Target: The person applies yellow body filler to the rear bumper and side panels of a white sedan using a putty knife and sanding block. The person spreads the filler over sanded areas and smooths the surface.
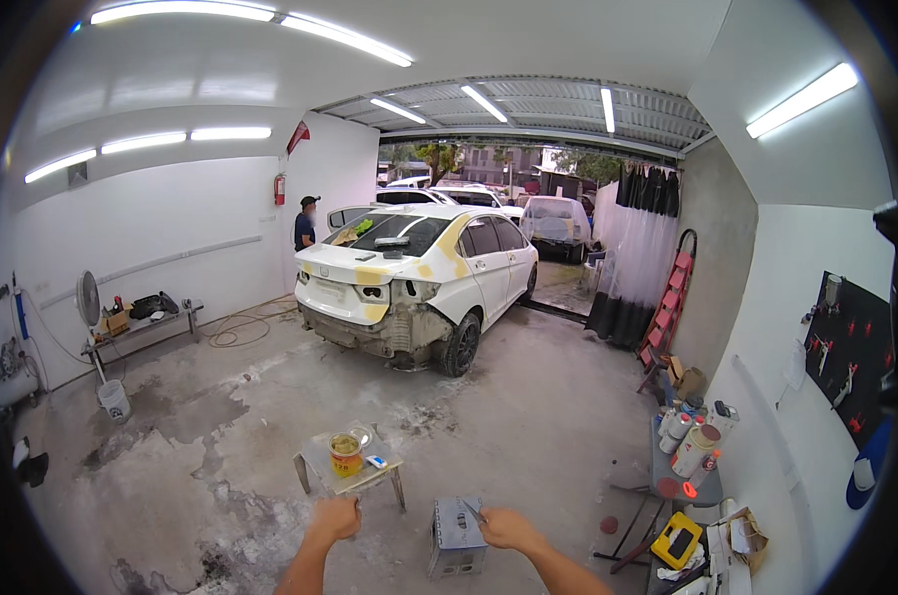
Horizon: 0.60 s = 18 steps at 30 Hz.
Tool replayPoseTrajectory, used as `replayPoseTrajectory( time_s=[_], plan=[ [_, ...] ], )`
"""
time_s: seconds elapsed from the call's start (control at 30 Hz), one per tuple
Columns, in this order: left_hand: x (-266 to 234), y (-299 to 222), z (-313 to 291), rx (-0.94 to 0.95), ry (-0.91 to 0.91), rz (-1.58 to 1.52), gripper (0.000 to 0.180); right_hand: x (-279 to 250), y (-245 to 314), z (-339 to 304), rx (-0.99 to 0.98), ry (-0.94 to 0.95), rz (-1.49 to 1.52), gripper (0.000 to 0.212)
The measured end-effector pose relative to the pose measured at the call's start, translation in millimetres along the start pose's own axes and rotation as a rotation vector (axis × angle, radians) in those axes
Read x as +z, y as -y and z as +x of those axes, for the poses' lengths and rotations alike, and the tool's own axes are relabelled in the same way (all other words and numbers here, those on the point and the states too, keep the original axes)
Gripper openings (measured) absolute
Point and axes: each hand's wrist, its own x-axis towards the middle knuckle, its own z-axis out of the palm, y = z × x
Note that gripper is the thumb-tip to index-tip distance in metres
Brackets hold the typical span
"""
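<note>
- Now gripping thin tool (472, 511) in closed right hand (505, 529), right of small table (320, 461), likely freeing tip
- Curling left hand (340, 517) near small table; can't tell if empty
- Spotting tin (346, 458) atop, likely for reach

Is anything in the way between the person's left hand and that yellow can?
Nothing visible: between the left hand and the can, only the near part of the table shows. The blue-and-white thing lies to the can's right, off that line.
</note>
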Motion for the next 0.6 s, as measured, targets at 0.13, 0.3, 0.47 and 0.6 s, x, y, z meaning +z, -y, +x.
replayPoseTrajectory(
  time_s=[0.13,0.3,0.47,0.6],
  plan=[
    [52.2,19.2,-23.2,0.273,-0.116,-0.203,0.045,41.3,-31.5,-3.3,-0.051,-0.267,0.260,0.062],
    [81.5,-91.7,-68.6,0.442,-0.122,-0.440,0.051,78.8,10.6,-12.9,-0.127,-0.330,1.015,0.064],
    [68.5,-185.8,-120.3,0.965,-0.288,-0.455,0.050,57.6,80.0,-42.2,-0.512,-0.608,1.263,0.055],
    [50.2,-198.8,-127.4,0.731,-0.314,-0.705,0.047,36.4,117.0,-79.9,-0.539,-0.861,0.875,0.051]
  ],
)
